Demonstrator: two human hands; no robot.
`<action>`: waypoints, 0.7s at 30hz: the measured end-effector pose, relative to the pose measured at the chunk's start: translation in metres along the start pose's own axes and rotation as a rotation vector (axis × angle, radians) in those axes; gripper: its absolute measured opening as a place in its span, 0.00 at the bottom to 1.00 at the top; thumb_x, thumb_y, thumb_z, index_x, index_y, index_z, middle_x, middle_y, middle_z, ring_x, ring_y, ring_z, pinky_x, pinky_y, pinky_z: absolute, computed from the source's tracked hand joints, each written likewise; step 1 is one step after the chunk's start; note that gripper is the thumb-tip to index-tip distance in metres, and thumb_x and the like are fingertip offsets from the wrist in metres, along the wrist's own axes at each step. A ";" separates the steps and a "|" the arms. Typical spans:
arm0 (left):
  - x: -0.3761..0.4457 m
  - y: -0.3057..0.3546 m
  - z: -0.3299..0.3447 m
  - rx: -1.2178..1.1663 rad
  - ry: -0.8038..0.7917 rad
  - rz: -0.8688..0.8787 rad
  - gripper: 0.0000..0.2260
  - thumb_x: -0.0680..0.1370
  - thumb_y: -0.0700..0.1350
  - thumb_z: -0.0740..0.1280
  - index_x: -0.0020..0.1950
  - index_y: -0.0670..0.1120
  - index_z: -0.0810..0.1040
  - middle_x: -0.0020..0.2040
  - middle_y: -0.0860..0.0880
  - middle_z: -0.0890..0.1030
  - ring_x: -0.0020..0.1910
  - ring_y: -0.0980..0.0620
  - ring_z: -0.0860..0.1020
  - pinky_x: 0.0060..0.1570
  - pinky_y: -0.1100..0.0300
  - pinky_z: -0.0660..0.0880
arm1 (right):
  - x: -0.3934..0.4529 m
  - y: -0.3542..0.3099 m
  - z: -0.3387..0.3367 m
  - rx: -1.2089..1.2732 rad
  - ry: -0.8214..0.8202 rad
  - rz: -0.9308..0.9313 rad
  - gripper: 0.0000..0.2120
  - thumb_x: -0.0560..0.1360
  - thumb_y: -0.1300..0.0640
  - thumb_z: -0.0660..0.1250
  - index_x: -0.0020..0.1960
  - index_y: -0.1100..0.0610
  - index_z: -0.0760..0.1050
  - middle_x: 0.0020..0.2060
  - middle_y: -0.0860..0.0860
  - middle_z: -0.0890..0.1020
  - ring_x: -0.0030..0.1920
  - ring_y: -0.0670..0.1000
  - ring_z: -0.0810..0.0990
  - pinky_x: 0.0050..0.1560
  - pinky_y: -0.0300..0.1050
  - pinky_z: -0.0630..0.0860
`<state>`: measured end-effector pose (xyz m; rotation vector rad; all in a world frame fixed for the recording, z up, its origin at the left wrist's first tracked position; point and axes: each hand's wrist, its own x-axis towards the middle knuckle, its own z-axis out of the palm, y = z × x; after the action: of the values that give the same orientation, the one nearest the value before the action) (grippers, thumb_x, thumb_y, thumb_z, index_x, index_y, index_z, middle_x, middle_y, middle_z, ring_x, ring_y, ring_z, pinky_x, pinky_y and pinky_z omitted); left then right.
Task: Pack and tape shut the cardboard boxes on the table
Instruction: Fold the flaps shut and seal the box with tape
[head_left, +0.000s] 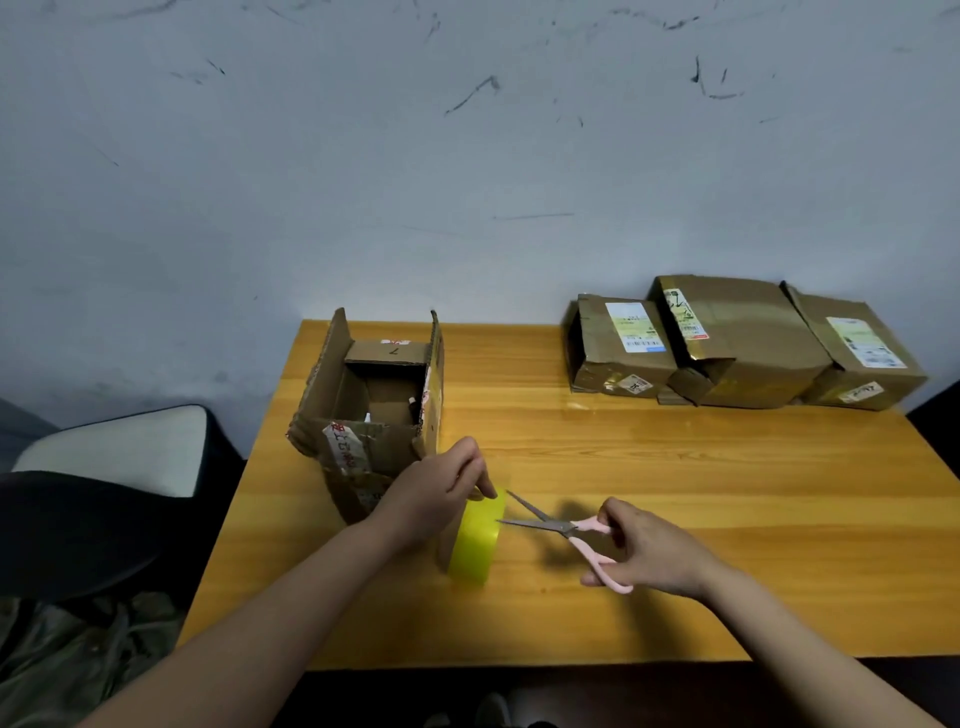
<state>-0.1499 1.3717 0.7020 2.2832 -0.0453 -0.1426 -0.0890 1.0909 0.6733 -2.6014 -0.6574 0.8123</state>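
One open cardboard box (371, 410) stands at the table's (727, 519) far left, flaps up, worn, with torn labels; its long axis runs near to far. Just near it, the left hand (436, 499) pinches the loose end of a yellow tape roll (475, 540) standing on edge. The right hand (649, 551) grips pink scissors (566, 530), blades parted, pointing left at the tape. Three sealed boxes (743, 343) sit far right.
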 end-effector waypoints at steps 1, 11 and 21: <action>0.000 0.000 0.000 0.004 -0.001 0.002 0.10 0.83 0.48 0.54 0.45 0.50 0.70 0.45 0.56 0.83 0.45 0.61 0.81 0.46 0.50 0.78 | 0.004 -0.005 -0.001 -0.056 0.000 -0.020 0.30 0.62 0.33 0.73 0.49 0.52 0.66 0.40 0.43 0.73 0.38 0.44 0.70 0.36 0.41 0.63; 0.000 0.002 -0.001 0.024 -0.009 0.020 0.09 0.84 0.47 0.54 0.45 0.51 0.70 0.44 0.54 0.84 0.43 0.61 0.82 0.45 0.52 0.80 | 0.032 -0.034 -0.008 -0.271 0.043 -0.149 0.28 0.64 0.30 0.70 0.47 0.50 0.66 0.40 0.43 0.75 0.41 0.48 0.72 0.31 0.38 0.62; -0.001 0.001 0.001 -0.035 0.065 -0.028 0.10 0.84 0.47 0.54 0.47 0.47 0.71 0.42 0.55 0.83 0.41 0.61 0.82 0.45 0.52 0.80 | 0.038 -0.036 -0.018 -0.437 0.079 -0.198 0.19 0.70 0.37 0.68 0.43 0.51 0.67 0.35 0.46 0.75 0.36 0.51 0.71 0.29 0.39 0.59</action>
<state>-0.1515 1.3710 0.7021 2.2528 0.0226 -0.0835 -0.0618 1.1376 0.6862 -2.8629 -1.1578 0.5484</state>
